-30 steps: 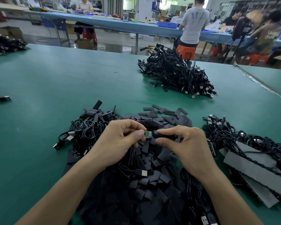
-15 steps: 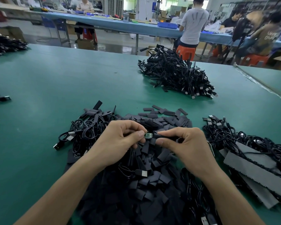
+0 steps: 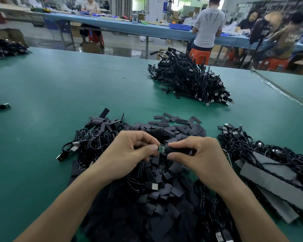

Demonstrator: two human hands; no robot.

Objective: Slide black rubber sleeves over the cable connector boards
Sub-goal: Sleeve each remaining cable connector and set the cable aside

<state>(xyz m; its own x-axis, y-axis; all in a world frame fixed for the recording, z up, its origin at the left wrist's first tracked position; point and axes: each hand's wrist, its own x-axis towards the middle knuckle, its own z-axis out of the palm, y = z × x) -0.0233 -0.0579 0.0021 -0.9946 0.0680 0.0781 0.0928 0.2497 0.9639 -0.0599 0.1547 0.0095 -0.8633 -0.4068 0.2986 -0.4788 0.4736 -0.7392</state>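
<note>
Above the sleeve heap near the desk's front edge, the left hand (image 3: 129, 152) pinches the green connector board (image 3: 161, 148); the right hand (image 3: 199, 154) clamps the black rubber sleeve (image 3: 177, 150). Both lie on one left-right axis, with the sleeve's mouth at the board's right end.

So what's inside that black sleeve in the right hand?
A small green board pokes out of the black sleeve, pinched by the left hand. How far it runs inside is hidden by the sleeve and the right hand.
</note>
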